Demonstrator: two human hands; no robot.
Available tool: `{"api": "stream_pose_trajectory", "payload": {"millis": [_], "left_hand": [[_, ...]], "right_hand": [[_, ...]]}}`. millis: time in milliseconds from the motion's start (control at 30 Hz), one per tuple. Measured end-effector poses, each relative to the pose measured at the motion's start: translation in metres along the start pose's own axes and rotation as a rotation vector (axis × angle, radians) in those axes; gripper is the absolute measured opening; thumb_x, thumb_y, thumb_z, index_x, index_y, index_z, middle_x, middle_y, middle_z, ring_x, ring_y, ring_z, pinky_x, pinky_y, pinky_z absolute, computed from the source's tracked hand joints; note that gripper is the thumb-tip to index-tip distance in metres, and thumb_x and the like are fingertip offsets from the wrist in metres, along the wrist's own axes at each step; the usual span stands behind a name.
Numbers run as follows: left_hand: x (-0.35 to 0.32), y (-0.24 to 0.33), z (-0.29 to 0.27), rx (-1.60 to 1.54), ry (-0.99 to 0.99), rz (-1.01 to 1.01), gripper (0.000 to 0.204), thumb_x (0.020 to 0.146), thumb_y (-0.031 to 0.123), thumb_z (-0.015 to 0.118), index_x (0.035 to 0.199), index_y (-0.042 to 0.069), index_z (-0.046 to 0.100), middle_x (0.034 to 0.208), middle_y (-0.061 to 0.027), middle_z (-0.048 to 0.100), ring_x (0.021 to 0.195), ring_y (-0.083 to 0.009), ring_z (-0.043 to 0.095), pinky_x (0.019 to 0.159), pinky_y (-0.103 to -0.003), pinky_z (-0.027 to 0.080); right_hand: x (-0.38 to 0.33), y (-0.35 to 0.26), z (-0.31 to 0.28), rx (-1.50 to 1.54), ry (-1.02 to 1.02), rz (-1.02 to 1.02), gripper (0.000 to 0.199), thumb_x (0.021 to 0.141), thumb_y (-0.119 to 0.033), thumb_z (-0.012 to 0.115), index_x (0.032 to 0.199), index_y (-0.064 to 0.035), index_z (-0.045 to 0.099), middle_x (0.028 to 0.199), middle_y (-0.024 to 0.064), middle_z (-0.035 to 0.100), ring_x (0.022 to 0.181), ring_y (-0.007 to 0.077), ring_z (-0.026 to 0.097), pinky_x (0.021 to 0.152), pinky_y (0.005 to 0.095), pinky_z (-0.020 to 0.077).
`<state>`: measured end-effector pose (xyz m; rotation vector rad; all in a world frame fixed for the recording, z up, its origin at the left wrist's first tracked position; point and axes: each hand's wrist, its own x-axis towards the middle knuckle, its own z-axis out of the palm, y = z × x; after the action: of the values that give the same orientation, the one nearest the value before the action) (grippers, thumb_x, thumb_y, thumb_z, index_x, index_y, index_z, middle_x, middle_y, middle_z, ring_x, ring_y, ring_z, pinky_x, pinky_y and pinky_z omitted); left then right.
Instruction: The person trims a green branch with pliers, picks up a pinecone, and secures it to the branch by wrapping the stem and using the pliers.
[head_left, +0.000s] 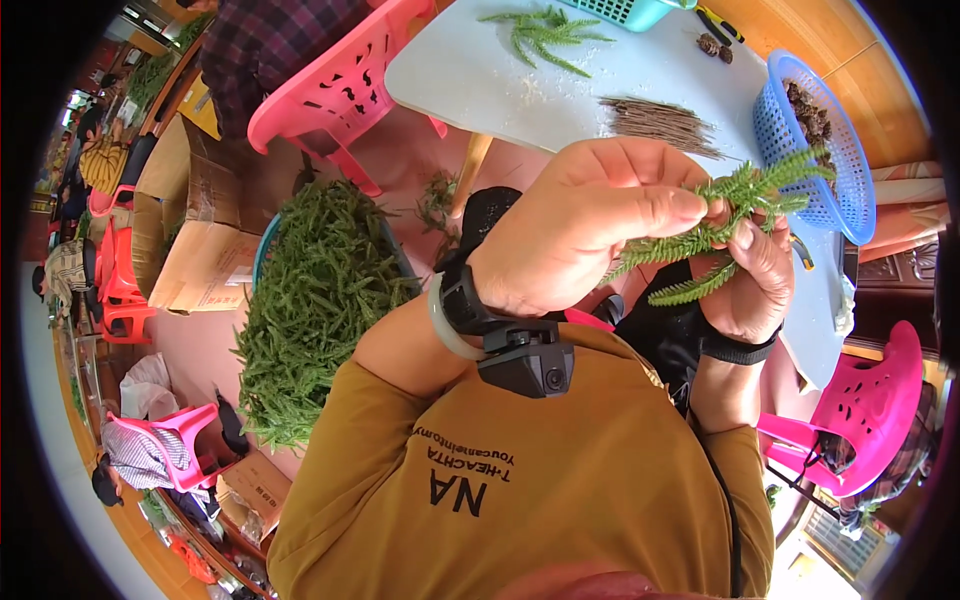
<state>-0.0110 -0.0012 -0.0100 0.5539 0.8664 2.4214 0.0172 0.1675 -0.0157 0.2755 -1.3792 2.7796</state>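
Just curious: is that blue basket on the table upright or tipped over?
Tipped. The blue basket lies on its side on the table, its mouth facing the camera, with brown bits inside.

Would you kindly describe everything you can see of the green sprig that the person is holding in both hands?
The green sprig is a bunch of needle-leaved stems that may be artificial, fanned out with tips pointing up right and down left. It is held in the air in front of the white table's edge and a blue basket. The left hand pinches it from above with the thumb; the right hand grips it from below.
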Motion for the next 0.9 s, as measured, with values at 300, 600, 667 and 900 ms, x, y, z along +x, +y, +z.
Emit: {"api": "stream_pose_trajectory", "payload": {"millis": [300,600,667,900], "left_hand": [[0.004,0.008,-0.007,0.171,0.068,0.161,0.026,0.088,0.015,0.054,0.101,-0.006,0.054,0.081,-0.0082,0.058,0.074,-0.0136,0.051,0.081,-0.030,0.043],[-0.001,0.024,0.002,-0.029,0.090,0.124,0.026,0.090,0.016,0.049,0.102,-0.007,0.053,0.082,-0.0098,0.057,0.079,-0.0162,0.053,0.082,-0.032,0.042],[0.000,0.023,0.001,-0.081,0.006,0.128,0.025,0.091,0.015,0.047,0.103,-0.007,0.054,0.085,-0.0099,0.057,0.080,-0.0169,0.053,0.082,-0.031,0.042],[-0.005,0.028,-0.001,0.007,0.053,0.259,0.023,0.089,0.013,0.051,0.104,-0.003,0.056,0.090,-0.0083,0.059,0.078,-0.0142,0.053,0.075,-0.028,0.043]], "right_hand": [[0.022,-0.004,-0.008,-0.020,-0.163,0.070,0.038,0.078,-0.018,0.062,0.108,0.0020,0.051,0.100,0.0107,0.058,0.086,0.0188,0.056,0.080,0.0336,0.0446],[0.176,0.009,-0.087,-1.257,0.228,-0.259,0.038,0.072,-0.024,0.067,0.100,0.0011,0.059,0.090,0.0139,0.063,0.080,0.0263,0.060,0.072,0.0374,0.0463],[0.209,0.011,-0.103,-1.530,0.272,-0.444,0.038,0.070,-0.024,0.066,0.099,-0.0003,0.060,0.090,0.0166,0.063,0.081,0.0294,0.060,0.074,0.0385,0.0462],[0.283,0.036,-0.153,-2.108,0.582,-0.328,0.036,0.069,-0.021,0.057,0.099,-0.0016,0.062,0.095,0.0207,0.062,0.086,0.0364,0.059,0.079,0.0433,0.0456]]}}
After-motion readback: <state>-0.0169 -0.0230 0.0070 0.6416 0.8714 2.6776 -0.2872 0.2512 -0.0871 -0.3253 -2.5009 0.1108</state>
